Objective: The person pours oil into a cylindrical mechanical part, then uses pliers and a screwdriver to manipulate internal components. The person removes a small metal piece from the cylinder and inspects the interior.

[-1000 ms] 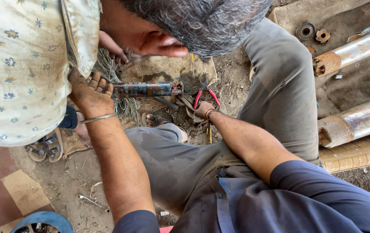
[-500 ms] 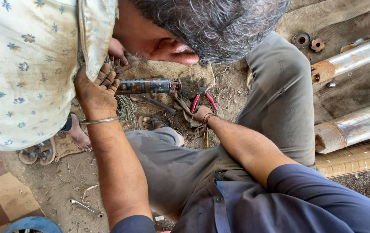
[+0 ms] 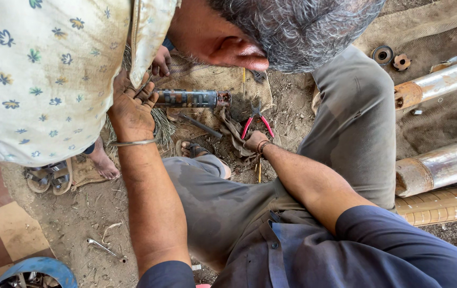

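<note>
The right hand (image 3: 254,142) curled shut on a grimy rag (image 3: 233,133) beside red-handled pliers (image 3: 256,121); farther out, the left hand (image 3: 131,106) gripped the near end of a rusty cylinder (image 3: 192,98) lying crosswise on the ground.

One rusty grey ribbed metal cylinder (image 3: 191,98) lies on the ground. One pair of red-handled pliers (image 3: 256,120) lies near it. Two long shiny metal pipes with rusty ends (image 3: 441,80) (image 3: 441,165) run along the right edge of the ground. Two small round rusty metal rings (image 3: 383,54) (image 3: 401,62) sit by the far right corner. One small steel spanner (image 3: 104,248) lies toward the near left. One worn sandal (image 3: 47,179) shows at the left edge. Two hands of the wearer (image 3: 132,109) (image 3: 255,142) show.
</note>
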